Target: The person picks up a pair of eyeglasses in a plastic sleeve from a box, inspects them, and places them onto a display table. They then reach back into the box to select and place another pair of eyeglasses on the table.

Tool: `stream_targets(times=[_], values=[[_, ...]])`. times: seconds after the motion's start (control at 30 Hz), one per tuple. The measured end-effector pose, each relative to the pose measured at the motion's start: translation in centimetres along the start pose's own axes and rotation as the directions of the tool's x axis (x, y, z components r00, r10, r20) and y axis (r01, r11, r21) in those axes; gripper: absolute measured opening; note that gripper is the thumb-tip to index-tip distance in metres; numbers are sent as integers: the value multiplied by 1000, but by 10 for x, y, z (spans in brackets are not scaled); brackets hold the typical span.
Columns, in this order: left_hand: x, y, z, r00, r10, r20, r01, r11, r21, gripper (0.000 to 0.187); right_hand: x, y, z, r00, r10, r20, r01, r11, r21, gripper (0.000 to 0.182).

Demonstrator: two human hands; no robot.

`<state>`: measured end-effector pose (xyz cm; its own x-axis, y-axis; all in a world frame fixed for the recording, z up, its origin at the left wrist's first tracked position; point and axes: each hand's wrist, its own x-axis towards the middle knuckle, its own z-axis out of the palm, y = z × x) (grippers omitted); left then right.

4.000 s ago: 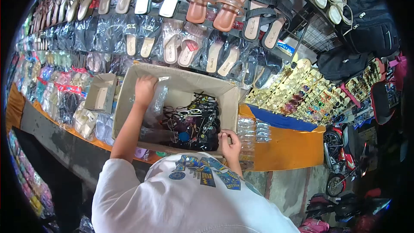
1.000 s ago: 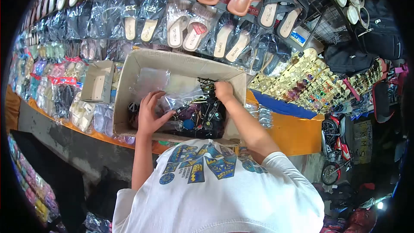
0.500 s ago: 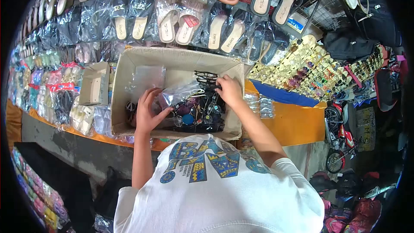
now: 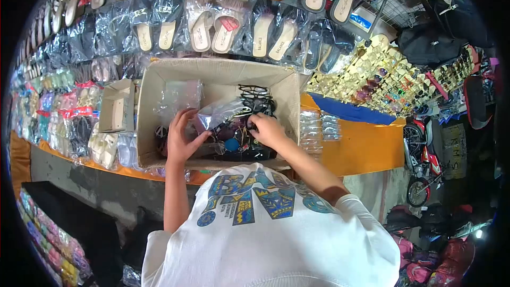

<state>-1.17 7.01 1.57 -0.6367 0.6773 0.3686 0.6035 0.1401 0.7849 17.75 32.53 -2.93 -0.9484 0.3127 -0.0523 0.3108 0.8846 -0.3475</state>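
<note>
A large cardboard box (image 4: 219, 64) stands open in front of me, with dark glasses and small mixed items heaped inside. My left hand (image 4: 181, 137) is in its left half, thumb and fingers apart, beside a clear plastic bag (image 4: 220, 114) that slants across the heap. My right hand (image 4: 268, 130) reaches into the right part with curled fingers pressed together among the items; what they grip is hidden. Just above it lie several black-framed glasses (image 4: 255, 91), stacked. A round blue piece (image 4: 231, 145) shows between the hands. Another clear plastic bag (image 4: 183, 95) lies at the back left.
Rows of sandals (image 4: 212, 31) in plastic line the shelves behind the box. A small open carton (image 4: 117, 107) stands to its left. On the right are a sunglasses display (image 4: 366, 77), an orange-covered table (image 4: 366, 146) and a red motorcycle (image 4: 427, 154).
My right hand has moved left and toward me, from the stacked black glasses down into the heap. My left hand has stayed about where it was.
</note>
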Motion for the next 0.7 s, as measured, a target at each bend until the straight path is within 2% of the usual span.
stream_targets(times=[0.07,0.1,0.2,0.33,0.4,0.43,0.47,0.53,0.6,0.7], values=[[-1,0,0,1000,7,-18,-7,1000,2,63,7,5,-5,994,107,-27,-103,987,121,20],[-1,0,-1,1000,9,-20,-9,1000,3,63,13,11,-5,988,121,-97,-113,990,80,17],[-1,1,0,1000,10,-7,-10,1000,6,64,46,39,0,952,202,-230,-162,970,182,15],[-1,-3,1,1000,22,-18,-22,1000,1,65,96,61,13,921,254,-295,-189,954,233,15],[-2,-4,1,999,34,-31,-33,999,10,65,113,66,20,958,252,-137,-229,959,166,15],[-2,-5,1,999,29,-37,-29,1000,2,65,119,64,20,947,314,-65,-304,944,128,18],[-1,-5,1,999,22,-42,-22,1000,-6,65,125,61,20,949,309,-64,-299,946,128,18],[-3,-4,0,999,7,-53,-9,1000,-22,64,140,64,26,883,445,148,-452,892,11,28],[-4,-4,-1,998,-10,-65,8,999,-35,64,159,82,49,871,443,211,-449,893,-20,34],[-3,-3,-1,998,-35,-54,34,999,-9,64,174,102,72,879,380,287,-353,925,-141,26]])
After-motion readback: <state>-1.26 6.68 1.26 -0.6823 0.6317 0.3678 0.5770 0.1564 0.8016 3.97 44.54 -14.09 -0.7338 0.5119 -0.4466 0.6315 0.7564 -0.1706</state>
